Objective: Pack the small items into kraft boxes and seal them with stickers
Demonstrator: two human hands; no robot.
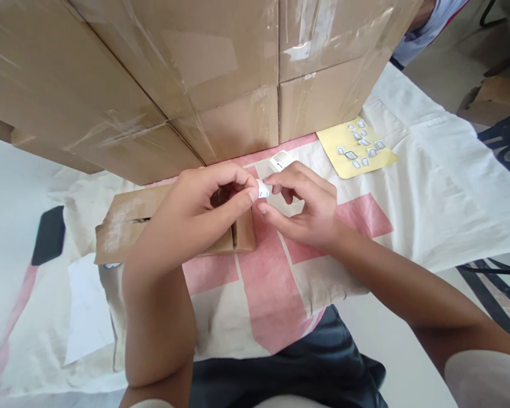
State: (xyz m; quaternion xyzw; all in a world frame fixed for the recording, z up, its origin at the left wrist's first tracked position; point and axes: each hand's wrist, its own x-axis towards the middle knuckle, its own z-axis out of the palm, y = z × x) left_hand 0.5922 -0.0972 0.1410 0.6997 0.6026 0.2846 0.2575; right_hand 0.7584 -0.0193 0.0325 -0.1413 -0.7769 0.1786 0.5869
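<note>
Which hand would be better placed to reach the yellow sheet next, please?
Probably the right hand: it is nearer the yellow sheet and looks open, while the left hand appears to pinch the white-and-blue piece.

The left hand is pinching a small white piece with blue marks, while the right hand is holding its fingers parted just beside it. Beyond them, a white case is lying near a yellow sheet bearing outlined stickers, and cardboard boxes are standing behind.
</note>
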